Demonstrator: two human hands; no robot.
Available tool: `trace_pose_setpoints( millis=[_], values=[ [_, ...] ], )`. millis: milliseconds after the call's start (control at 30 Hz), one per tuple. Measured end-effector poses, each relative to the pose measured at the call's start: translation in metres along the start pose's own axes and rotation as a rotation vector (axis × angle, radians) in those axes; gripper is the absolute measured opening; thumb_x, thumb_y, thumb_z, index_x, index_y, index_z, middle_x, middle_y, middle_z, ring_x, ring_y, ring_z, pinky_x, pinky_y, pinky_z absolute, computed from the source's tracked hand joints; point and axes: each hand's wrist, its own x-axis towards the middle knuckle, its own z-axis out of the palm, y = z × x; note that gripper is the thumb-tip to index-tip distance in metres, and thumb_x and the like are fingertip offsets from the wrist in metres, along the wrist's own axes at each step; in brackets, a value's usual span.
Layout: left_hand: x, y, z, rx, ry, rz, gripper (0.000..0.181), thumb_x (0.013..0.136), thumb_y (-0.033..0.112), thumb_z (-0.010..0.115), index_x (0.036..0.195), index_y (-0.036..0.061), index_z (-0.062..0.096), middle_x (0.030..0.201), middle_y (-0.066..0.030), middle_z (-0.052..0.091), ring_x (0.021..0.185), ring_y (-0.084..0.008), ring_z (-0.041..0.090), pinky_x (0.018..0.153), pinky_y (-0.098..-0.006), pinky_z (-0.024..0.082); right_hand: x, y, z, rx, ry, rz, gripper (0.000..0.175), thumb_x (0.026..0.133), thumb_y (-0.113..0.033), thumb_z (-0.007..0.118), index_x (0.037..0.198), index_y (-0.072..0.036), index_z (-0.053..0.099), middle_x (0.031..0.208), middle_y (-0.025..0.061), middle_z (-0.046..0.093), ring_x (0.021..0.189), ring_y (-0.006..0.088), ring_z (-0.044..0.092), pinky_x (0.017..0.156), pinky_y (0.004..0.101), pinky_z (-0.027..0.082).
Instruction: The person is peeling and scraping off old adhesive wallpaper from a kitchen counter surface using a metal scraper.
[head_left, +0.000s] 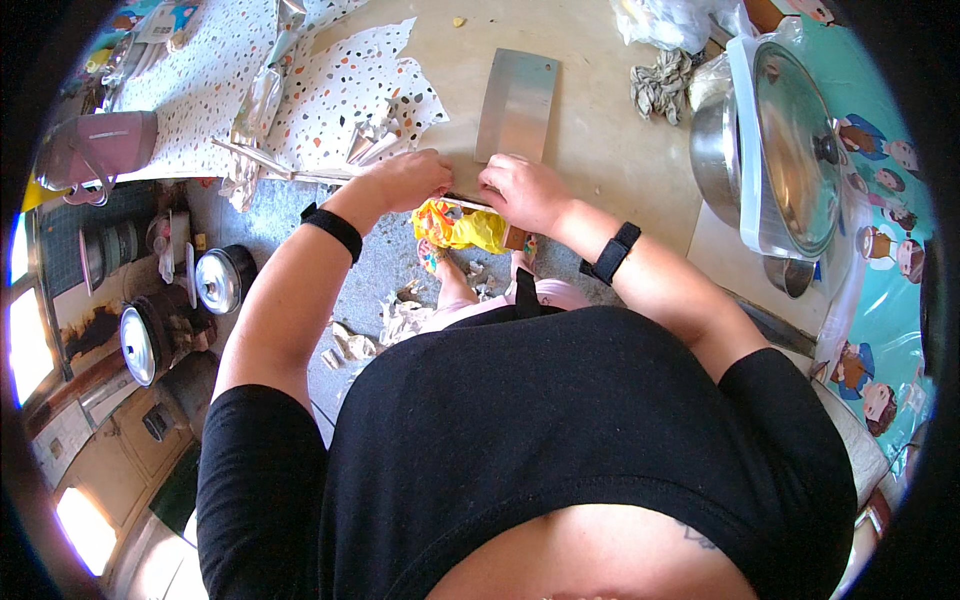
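Observation:
My left hand (415, 178) is at the table's front edge, fingers curled downward, beside a torn terrazzo-patterned covering sheet (322, 112). Crumpled silvery strips (373, 141) of it stick up near my wrist. Just to the right, my right hand (527, 187) bends over the same edge. A cleaver blade (517, 105) lies flat beyond my right hand, touching or nearly touching its knuckles. Its handle cannot be made out. My fingertips are partly hidden, so any grip is unclear. A yellow plastic bag (472, 231) shows below the edge between my hands, beside a brown wooden piece (514, 238).
A steel pot (712, 157) and a glass lid (795, 150) stand at right, near a crumpled grey cloth (660, 86). At left are a pink bag (105, 146) and lidded pots (219, 279). Torn scraps (352, 343) litter the floor (300, 255).

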Motion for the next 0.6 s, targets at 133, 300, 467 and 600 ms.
trace_pose_setpoints(
  millis=[133, 300, 467, 600],
  values=[
    [-0.022, -0.001, 0.001, -0.139, 0.218, -0.089, 0.01, 0.085, 0.012, 0.058, 0.091, 0.0042, 0.061, 0.089, -0.0114, 0.061, 0.092, -0.0315, 0.058, 0.081, -0.0382, 0.048, 0.003, -0.004, -0.002, 0.033, -0.004, 0.051, 0.009, 0.081, -0.013, 0.062, 0.085, -0.004, 0.063, 0.085, 0.0101, 0.06, 0.082, 0.0299, 0.061, 0.072, 0.0384, 0.05],
    [-0.046, 0.0, 0.019, -0.79, 0.46, -0.519, 0.006, 0.09, 0.005, 0.055, 0.092, -0.0008, 0.056, 0.082, -0.0077, 0.062, 0.076, -0.0165, 0.062, 0.07, -0.0296, 0.051, 0.023, -0.022, -0.006, 0.041, -0.066, 0.138, 0.012, 0.082, -0.014, 0.063, 0.09, -0.005, 0.065, 0.089, 0.0098, 0.062, 0.085, 0.0302, 0.062, 0.074, 0.039, 0.051],
    [-0.05, -0.008, 0.034, -1.131, 0.805, -0.524, 0.007, 0.092, 0.003, 0.052, 0.089, -0.0015, 0.056, 0.078, -0.0062, 0.062, 0.074, -0.0125, 0.06, 0.07, -0.0265, 0.051, 0.064, -0.033, 0.022, 0.119, -0.081, 0.187, 0.032, 0.08, -0.009, 0.064, 0.111, -0.008, 0.062, 0.106, 0.013, 0.062, 0.098, 0.0309, 0.061, 0.085, 0.0374, 0.05],
    [-0.061, -0.018, 0.014, -0.966, 0.791, -0.504, 0.004, 0.091, 0.003, 0.054, 0.091, -0.0008, 0.057, 0.077, -0.0049, 0.062, 0.074, -0.0119, 0.06, 0.07, -0.026, 0.05, 0.108, -0.033, 0.053, 0.219, -0.115, 0.065, 0.041, 0.074, -0.005, 0.066, 0.114, -0.009, 0.061, 0.11, 0.0145, 0.062, 0.101, 0.0293, 0.061, 0.087, 0.0371, 0.049]
  ],
)
